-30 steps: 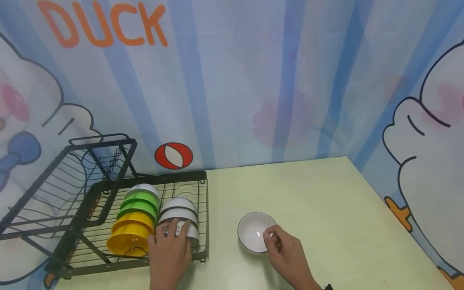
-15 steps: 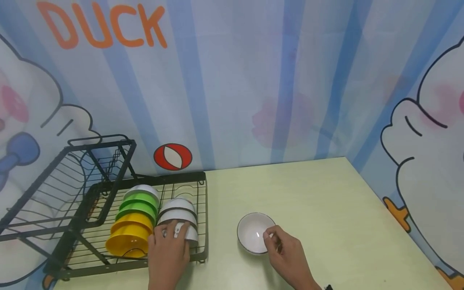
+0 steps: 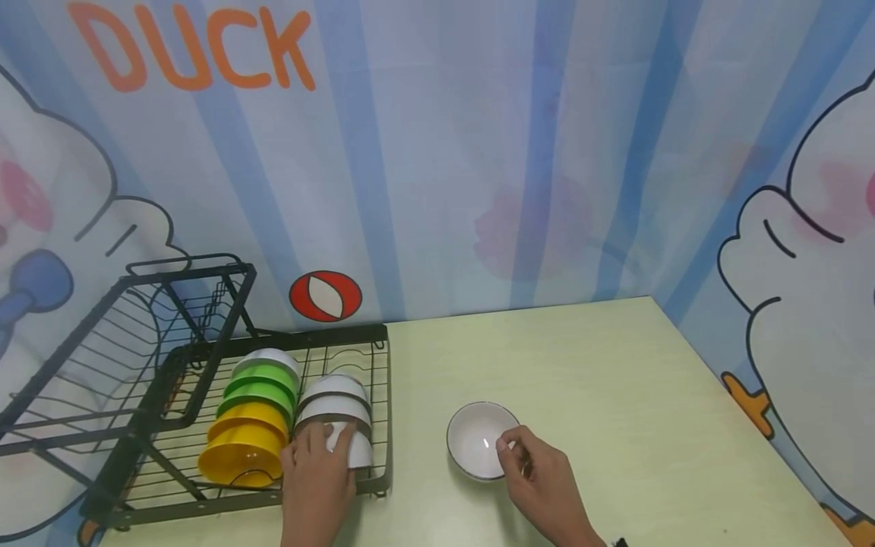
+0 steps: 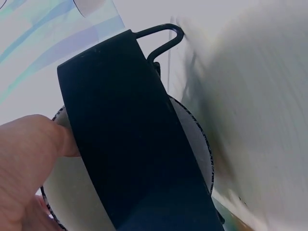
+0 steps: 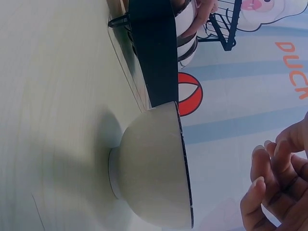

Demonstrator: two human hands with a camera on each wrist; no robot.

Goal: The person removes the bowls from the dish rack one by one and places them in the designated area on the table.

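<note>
"What are your hands doing?"

"My left hand (image 3: 317,479) grips the front white bowl (image 3: 358,452) in the black wire rack (image 3: 349,334), thumb over its rim; the bowl sits slightly nearer me than a second ago. My right hand (image 3: 544,482), loosely curled and holding nothing, hangs above a round, glossy, dark-rimmed bowl (image 3: 474,441) on the pale table (image 3: 581,380)."

"And farthest?"

"Blue-striped backdrop (image 3: 444,152), bearing orange letters (image 3: 193,45): DUCK."

the head view looks forward and down on the table (image 3: 547,365), while close, tilted wrist views share the rack (image 4: 134,144).
</note>
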